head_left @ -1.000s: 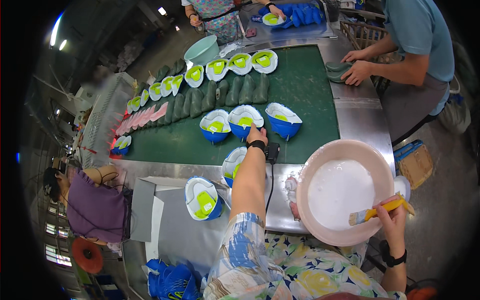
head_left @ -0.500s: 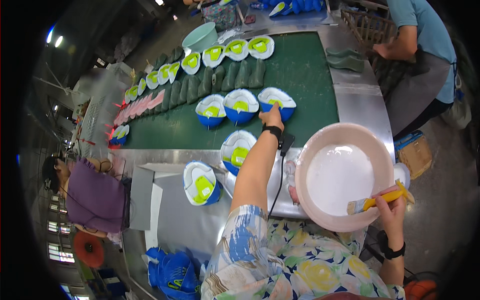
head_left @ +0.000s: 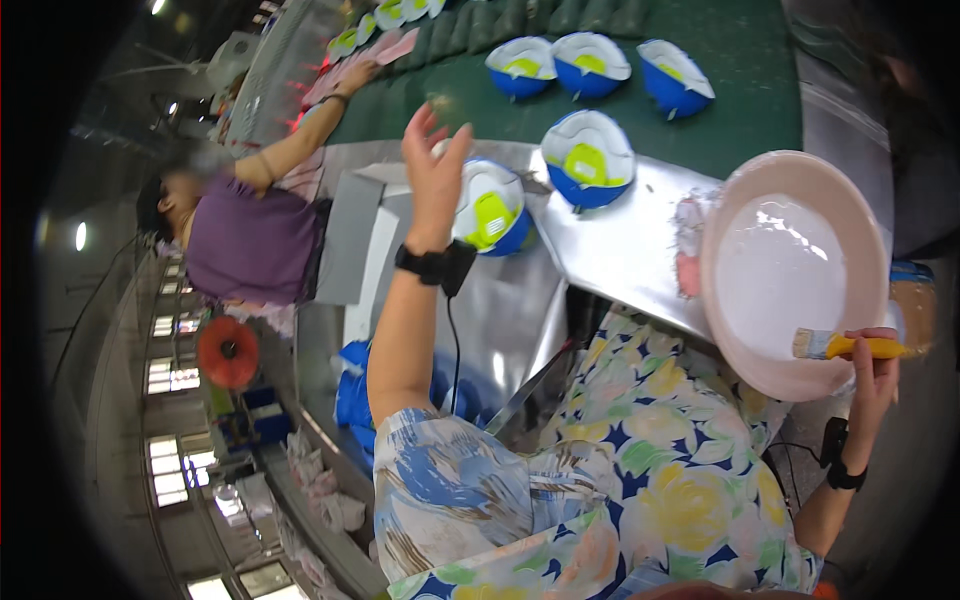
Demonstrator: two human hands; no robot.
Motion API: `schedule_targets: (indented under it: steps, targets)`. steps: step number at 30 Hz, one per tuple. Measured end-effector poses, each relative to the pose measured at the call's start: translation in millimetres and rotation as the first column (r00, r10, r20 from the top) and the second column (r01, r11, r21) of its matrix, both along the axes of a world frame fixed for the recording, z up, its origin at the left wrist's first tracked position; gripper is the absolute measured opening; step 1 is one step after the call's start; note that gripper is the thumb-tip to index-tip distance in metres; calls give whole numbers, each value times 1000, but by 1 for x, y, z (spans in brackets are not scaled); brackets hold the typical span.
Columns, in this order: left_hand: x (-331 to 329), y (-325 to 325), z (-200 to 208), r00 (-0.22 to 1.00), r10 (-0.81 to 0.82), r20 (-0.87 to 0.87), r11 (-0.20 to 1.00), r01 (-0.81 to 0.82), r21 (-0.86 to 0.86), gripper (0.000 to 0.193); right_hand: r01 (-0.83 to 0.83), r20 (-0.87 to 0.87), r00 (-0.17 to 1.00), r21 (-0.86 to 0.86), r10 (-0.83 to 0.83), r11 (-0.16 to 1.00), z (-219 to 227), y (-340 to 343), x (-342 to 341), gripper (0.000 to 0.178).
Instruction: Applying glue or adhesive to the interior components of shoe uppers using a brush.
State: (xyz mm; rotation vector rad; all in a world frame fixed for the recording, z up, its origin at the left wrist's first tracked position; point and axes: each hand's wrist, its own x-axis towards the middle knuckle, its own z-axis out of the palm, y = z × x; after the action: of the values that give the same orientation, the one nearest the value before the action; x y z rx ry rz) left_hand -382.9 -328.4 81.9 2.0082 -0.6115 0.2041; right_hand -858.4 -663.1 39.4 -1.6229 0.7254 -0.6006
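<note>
My left hand is raised with fingers apart at the left edge of a blue, white and yellow shoe piece that lies on the metal table. A black band with a cable sits on that wrist. My right hand grips a yellow-handled brush, whose bristles rest at the lower rim of a pink basin holding white liquid. A second shoe piece lies just beyond, at the table's far edge.
A green belt behind the table carries several more blue shoe pieces. A person in a purple top sits at the left, one arm stretched to the belt. An orange round object and blue bags lie below.
My left hand has drawn back from the shoe pieces on the belt to the nearer piece on the table. The view has swung left and closer. My right hand still holds the brush.
</note>
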Motion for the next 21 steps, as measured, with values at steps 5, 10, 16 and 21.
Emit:
schedule_targets:
  steps: [5,10,16,21]
  targets:
    - [-46,143,-61,543,278,-792,919,-390,56,54,-129,-19,991,65,131,989,-3,-4,31,12]
    - [-73,163,-144,279,-168,-945,875,-399,-274,38,-166,13,986,97,166,981,18,21,58,12]
    - [-70,130,-136,314,-231,-921,837,-419,-353,34,-186,-25,982,42,187,982,22,27,50,12]
    - [-69,122,-136,356,-209,-911,853,-388,-348,32,-160,-19,987,43,161,986,13,28,41,12]
